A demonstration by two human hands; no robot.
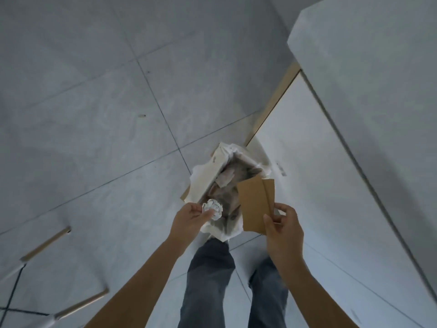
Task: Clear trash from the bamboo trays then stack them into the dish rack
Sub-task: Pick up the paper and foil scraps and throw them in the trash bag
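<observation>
I look straight down at a white trash bin lined with a white bag, standing on the floor in front of my legs. Crumpled paper and scraps lie inside it. My left hand pinches a crumpled white paper ball over the bin's near left edge. My right hand holds a folded piece of brown cardboard upright over the bin's right side. No bamboo tray or dish rack is in view.
Grey floor tiles spread to the left and ahead. A white cabinet front under a grey counter runs along the right, right next to the bin. Wooden chair or stool legs stand at the lower left.
</observation>
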